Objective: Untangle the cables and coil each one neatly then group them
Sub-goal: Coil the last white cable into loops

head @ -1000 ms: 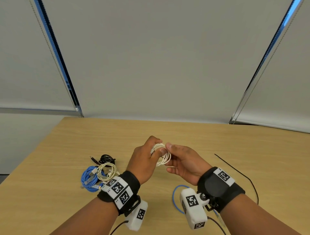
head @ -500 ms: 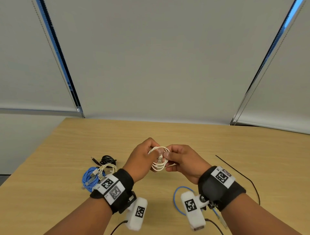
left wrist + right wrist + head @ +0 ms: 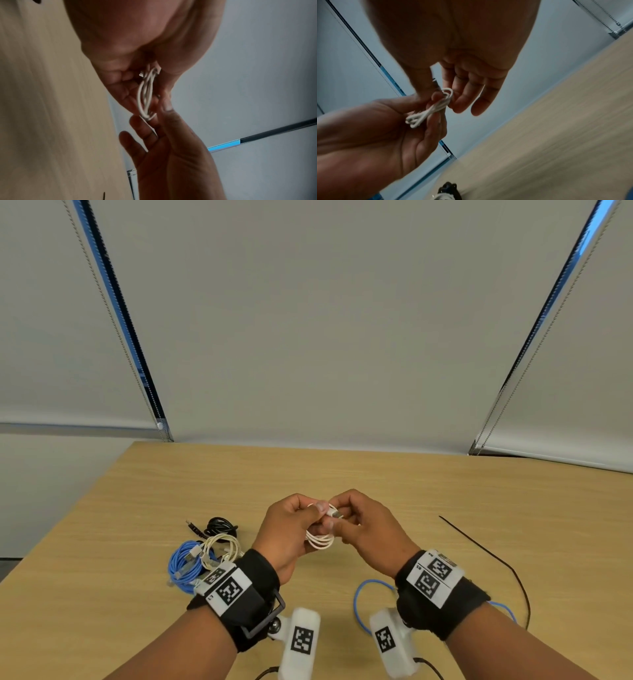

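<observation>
Head view: white cable (image 3: 320, 537) coiled small between both hands, above the table. Left hand (image 3: 286, 534) curled round the coil's left side, thumb pressing the loops. Right hand (image 3: 368, 534) pinching the plug end (image 3: 334, 513) at the top of the coil, remaining fingers loosely extended. Left of the left wrist: blue coil (image 3: 183, 565), cream coil (image 3: 221, 547) and black coil (image 3: 221, 525) grouped, touching. Under the right wrist, loose blue cable (image 3: 364, 594); farther right, thin black cable (image 3: 493, 559). Beneath all, wooden table (image 3: 376, 474); beyond it, grey roller blinds (image 3: 325, 320).
</observation>
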`<action>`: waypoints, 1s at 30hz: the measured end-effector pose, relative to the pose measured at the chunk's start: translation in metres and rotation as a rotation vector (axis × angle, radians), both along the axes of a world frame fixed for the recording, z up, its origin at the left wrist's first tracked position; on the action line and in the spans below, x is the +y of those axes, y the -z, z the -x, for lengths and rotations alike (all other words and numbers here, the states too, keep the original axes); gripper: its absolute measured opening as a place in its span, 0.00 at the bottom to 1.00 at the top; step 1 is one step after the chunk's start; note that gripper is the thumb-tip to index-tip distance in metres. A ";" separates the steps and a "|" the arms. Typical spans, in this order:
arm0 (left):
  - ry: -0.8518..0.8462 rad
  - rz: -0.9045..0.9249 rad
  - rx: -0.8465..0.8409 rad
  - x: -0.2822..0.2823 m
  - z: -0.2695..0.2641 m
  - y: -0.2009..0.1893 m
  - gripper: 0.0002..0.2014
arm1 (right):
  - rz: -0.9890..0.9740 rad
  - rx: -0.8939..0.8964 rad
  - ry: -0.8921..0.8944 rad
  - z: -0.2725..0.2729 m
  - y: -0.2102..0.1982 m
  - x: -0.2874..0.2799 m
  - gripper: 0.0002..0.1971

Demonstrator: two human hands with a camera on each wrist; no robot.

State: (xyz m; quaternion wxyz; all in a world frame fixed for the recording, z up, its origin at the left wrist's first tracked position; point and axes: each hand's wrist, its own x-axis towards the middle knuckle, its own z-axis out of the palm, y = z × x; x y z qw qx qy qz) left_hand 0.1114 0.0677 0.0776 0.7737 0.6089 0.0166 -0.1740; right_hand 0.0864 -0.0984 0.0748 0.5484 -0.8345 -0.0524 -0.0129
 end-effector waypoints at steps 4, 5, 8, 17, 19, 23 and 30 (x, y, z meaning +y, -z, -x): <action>0.166 0.010 -0.004 0.009 0.004 0.004 0.06 | -0.252 0.101 0.048 -0.005 -0.004 -0.011 0.08; 0.216 0.021 -0.012 0.013 0.005 0.004 0.06 | -0.349 0.156 0.038 -0.005 -0.005 -0.013 0.09; 0.290 0.010 -0.062 0.019 0.005 0.006 0.10 | -0.620 0.297 -0.026 -0.002 -0.004 -0.015 0.08; 0.206 -0.285 -0.241 0.034 -0.002 0.016 0.08 | -0.468 0.310 0.038 -0.002 -0.001 -0.001 0.07; 0.141 -0.371 -0.267 0.035 -0.004 0.019 0.08 | -0.403 0.258 0.058 -0.001 0.002 0.005 0.07; 0.084 -0.491 -0.327 0.040 -0.007 0.025 0.06 | -0.342 0.236 0.015 0.003 0.007 0.012 0.05; -0.059 -0.785 -0.381 0.083 -0.019 0.040 0.05 | -0.222 0.436 -0.050 0.010 0.020 -0.016 0.07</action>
